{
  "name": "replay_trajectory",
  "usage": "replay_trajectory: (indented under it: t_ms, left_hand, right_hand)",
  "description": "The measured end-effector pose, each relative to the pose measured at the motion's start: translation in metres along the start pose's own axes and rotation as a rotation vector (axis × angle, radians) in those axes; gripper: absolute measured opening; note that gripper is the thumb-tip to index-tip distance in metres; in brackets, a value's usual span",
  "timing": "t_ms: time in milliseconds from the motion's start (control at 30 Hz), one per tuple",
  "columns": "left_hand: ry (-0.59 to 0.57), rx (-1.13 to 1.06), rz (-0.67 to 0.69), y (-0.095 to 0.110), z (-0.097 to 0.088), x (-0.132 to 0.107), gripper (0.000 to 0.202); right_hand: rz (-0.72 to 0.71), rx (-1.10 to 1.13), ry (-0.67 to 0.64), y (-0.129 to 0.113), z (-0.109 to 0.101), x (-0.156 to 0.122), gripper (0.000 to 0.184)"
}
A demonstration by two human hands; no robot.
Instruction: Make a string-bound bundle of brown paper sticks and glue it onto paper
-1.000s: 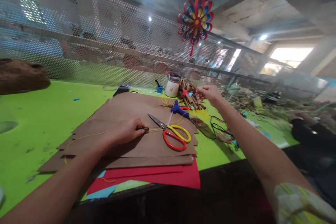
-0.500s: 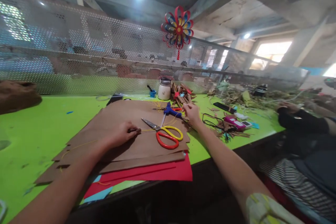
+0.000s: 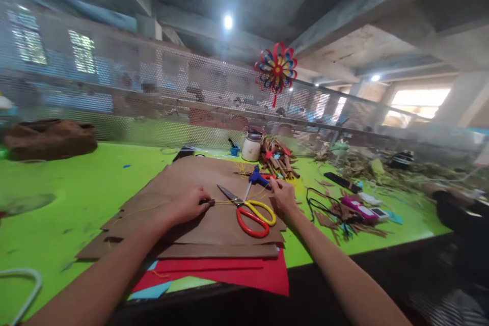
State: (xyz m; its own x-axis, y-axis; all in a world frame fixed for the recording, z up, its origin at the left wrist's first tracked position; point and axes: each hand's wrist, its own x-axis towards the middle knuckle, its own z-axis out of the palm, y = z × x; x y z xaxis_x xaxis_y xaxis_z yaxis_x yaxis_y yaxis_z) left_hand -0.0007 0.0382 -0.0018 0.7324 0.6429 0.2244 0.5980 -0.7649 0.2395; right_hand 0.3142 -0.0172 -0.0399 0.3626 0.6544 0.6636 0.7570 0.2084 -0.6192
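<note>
My left hand (image 3: pixel 192 206) is closed in a pinch over the brown paper sheets (image 3: pixel 153 198), on a small dark brown piece (image 3: pixel 209 202) with yellow thread (image 3: pixel 225 202) running from it to the right. My right hand (image 3: pixel 283 194) is closed at the right edge of the sheets, beside the handle of a blue glue gun (image 3: pixel 260 178); the thread seems to lead into its fingers. Between my hands lie scissors (image 3: pixel 252 223) with one red and one yellow handle loop, blades partly open and pointing away to the left.
Red sheets (image 3: pixel 267 272) stick out below the brown stack at the table's front edge. Behind stand a white jar (image 3: pixel 251 146) and a pile of rolled brown paper pieces (image 3: pixel 280 160). To the right are a black cord, a pink device (image 3: pixel 358 210) and paper scraps. Another person's arm (image 3: pixel 454 209) is at far right.
The camera view has shifted, so the table scene sits lower and further right. My right hand has come slightly nearer, beside the glue gun handle. My left hand keeps its pinch.
</note>
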Motion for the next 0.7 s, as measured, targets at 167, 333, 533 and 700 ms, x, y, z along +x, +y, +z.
replay_trajectory:
  t_ms: [167, 333, 533, 700]
  left_hand:
    - [0.022, 0.026, 0.001, 0.001, 0.001, -0.003, 0.038]
    - [0.054, 0.038, 0.02, -0.004, 0.006, -0.002, 0.034]
    - [0.024, 0.046, 0.029, -0.004, 0.004, -0.002, 0.033]
    - [0.012, 0.083, 0.044, 0.001, -0.001, -0.004, 0.038]
  right_hand:
    - [0.044, -0.011, 0.022, 0.007, -0.004, 0.001, 0.049]
    - [0.064, -0.026, 0.036, 0.011, -0.006, 0.002, 0.049]
    - [0.08, -0.023, 0.031, 0.015, -0.005, 0.002, 0.049]
    - [0.096, 0.0, 0.016, 0.014, -0.007, 0.003, 0.049]
